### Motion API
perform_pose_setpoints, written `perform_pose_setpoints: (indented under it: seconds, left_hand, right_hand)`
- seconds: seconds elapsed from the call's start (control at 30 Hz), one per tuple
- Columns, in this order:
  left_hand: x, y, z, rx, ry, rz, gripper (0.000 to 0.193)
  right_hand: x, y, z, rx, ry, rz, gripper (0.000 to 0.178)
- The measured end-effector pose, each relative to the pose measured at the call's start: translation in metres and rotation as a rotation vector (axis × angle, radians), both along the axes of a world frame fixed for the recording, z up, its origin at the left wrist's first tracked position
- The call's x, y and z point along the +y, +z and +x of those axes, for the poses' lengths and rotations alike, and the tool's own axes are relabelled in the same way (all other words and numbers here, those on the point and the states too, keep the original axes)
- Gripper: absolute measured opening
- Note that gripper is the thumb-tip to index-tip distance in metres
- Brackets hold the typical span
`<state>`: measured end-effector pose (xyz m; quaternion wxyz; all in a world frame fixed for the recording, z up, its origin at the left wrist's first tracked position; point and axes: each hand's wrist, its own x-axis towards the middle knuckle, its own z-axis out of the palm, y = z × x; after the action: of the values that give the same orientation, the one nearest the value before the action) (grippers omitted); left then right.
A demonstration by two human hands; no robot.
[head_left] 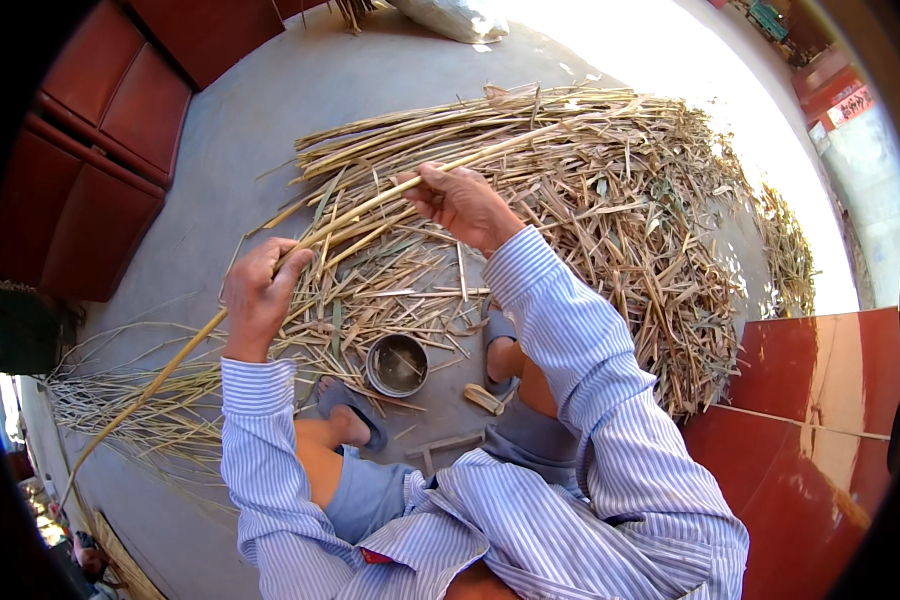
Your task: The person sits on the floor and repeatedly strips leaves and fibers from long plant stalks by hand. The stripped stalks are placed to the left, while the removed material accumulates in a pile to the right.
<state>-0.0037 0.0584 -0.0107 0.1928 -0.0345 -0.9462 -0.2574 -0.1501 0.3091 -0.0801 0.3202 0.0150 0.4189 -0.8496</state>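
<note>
A long, thin yellow reed stalk [360, 211] runs slantwise across the view, from the lower left up to the pile at the back right. My left hand [260, 290] is closed around it left of the middle. Farther up and to the right, my right hand [458, 205] grips the same stalk between thumb and fingers. Beneath and beyond both hands lies a big heap of dry leaves and husks [630, 220], with long uncut stalks [370, 150] along its far left side. Short stripped pieces [390, 300] are scattered below my hands.
A round metal pot [397, 364] stands on the concrete floor between my sandalled feet, with a small wooden block [484, 399] to its right. Thin stalks [160, 395] spread at the left. Dark red cabinets [100, 130] line the far left; a red panel [800, 410] stands at the right.
</note>
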Motion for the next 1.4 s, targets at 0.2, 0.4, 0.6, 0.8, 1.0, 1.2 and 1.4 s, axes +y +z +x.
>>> perform_pose_setpoints:
  seconds: [0.2,0.4,0.6,0.8,1.0,1.2,1.4]
  left_hand:
    - [-0.027,-0.007,0.017,-0.119,0.065,0.237,0.024]
    - [-0.028,-0.008,0.034,-0.012,0.103,0.067,0.025]
    - [-0.017,0.01,0.049,0.282,-0.002,-0.284,0.024]
    - [-0.086,0.018,0.094,-0.16,0.286,0.058,0.023]
    - [-0.019,0.006,0.031,0.189,-0.057,-0.249,0.018]
    - [-0.018,-0.005,0.038,0.01,-0.02,-0.096,0.017]
    - [-0.033,-0.006,0.066,-0.152,0.065,0.066,0.022]
  right_hand:
    - [0.041,-0.007,-0.034,0.09,-0.221,-0.057,0.021]
    - [0.04,-0.016,-0.037,0.115,-0.335,0.04,0.022]
    - [0.038,-0.019,-0.045,0.021,-0.399,0.122,0.021]
    - [0.073,-0.018,-0.06,0.041,-0.607,0.151,0.02]
    - [-0.026,-0.001,0.016,0.093,-0.174,0.155,0.025]
    - [-0.018,0.001,-0.003,0.149,-0.27,0.195,0.03]
    - [0.058,-0.017,-0.069,0.05,-0.635,-0.005,0.018]
